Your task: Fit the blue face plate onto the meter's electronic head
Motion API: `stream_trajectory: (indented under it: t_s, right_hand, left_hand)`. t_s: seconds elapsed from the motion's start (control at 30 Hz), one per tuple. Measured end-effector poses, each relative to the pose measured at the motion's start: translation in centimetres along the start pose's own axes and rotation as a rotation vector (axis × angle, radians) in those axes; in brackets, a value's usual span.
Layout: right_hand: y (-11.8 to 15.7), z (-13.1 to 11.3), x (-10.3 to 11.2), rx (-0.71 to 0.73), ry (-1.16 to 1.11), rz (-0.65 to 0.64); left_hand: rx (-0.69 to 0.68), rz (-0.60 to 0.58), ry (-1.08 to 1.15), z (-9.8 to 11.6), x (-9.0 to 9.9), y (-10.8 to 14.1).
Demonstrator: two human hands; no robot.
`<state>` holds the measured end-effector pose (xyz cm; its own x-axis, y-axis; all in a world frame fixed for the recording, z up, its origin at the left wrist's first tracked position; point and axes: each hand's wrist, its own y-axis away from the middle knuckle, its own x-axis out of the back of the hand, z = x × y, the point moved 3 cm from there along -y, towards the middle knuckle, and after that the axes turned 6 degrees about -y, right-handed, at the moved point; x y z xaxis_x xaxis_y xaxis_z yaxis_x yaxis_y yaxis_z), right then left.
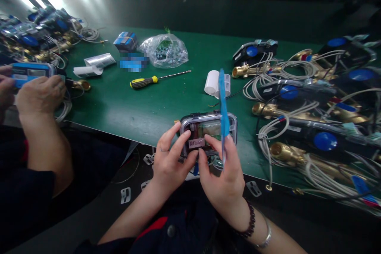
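A black meter case (210, 129) with a clear window sits at the table's front edge, a circuit board showing inside. My left hand (169, 160) grips the left side of this case, fingers over its frame and thumb at the lower rim. On the window lies a small printed label (196, 143), with both thumbs close below it. My right hand (224, 178) holds a thin blue faceplate (223, 103) upright, seen almost edge-on, between its fingers. The right thumb and a fingertip reach the case near the label. The underside of the case is hidden.
Brass-fitted meters (297, 143) with coiled cables crowd the right side; more meters (38, 35) stand far left. A yellow-black screwdriver (145, 82), a bag of small parts (166, 51), a blue stack (125, 41) and label rolls (212, 82) lie beyond. A co-worker's hand (41, 93) works at left.
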<state>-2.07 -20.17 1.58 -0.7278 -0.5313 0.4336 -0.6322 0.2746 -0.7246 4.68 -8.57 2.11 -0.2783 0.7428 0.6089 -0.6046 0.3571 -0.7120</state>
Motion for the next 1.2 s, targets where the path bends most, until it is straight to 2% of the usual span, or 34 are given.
stream_trajectory:
  t_s: [0.2,0.33,0.47,0.57,0.7,0.83,1.0,1.13,1.2]
  right_hand:
    - [-0.2,-0.5,-0.1,0.109,0.103,0.036]
    - [-0.4,-0.4,-0.1,0.077,0.089,0.01]
    - [0.1,0.2,-0.1,0.076,0.045,0.085]
    - [0.3,0.6,-0.2,0.064,0.027,0.069]
    - [-0.1,0.3,-0.1,0.179,0.132,0.11]
    - [-0.7,-0.1,-0.2,0.216,0.109,0.076]
    - [-0.3,0.5,-0.2,0.158,-0.018,0.06]
    - [-0.8,1.8,0.4,-0.02,-0.028,0.08]
    - [-1.7,2.2,0.6,-0.114,0.004,0.033]
  left_hand:
    - [0.044,-0.006,0.052,-0.2,-0.3,0.4]
    - [0.033,0.024,0.007,-0.1,-0.2,0.4]
    - [0.028,0.0,0.031,0.0,-0.3,0.2]
    - [0.017,0.021,0.018,0.1,-0.2,0.1]
    - [0.035,0.025,0.027,0.1,-0.4,0.3]
    - [0.045,0.015,0.035,-0.1,-0.6,0.6]
    - [0.075,0.044,0.016,-0.1,-0.4,0.5]
    - [0.193,0.059,0.079,0.6,-0.5,-0.9]
    - [0.254,0.024,0.171,0.8,-0.7,-1.6]
